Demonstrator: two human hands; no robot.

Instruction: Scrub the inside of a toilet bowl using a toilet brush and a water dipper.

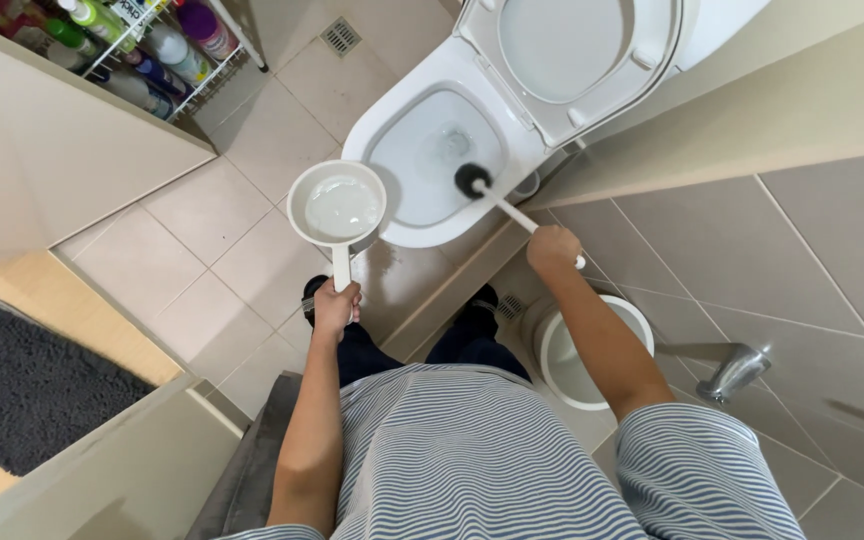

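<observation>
My left hand (336, 306) grips the handle of a white water dipper (336, 204), whose round bowl holds water and hovers over the near rim of the toilet. My right hand (553, 248) holds the white handle of a toilet brush (473, 180); its black head rests on the right inner side of the white toilet bowl (422, 225). The seat and lid (577, 50) are raised against the wall.
A white bucket (564, 372) stands by my right leg under a chrome wall tap (735, 370). A wire rack of coloured bottles (147, 45) is at the top left. A floor drain (340, 36) lies beyond it, and a dark grey mat (22, 385) lies at the left.
</observation>
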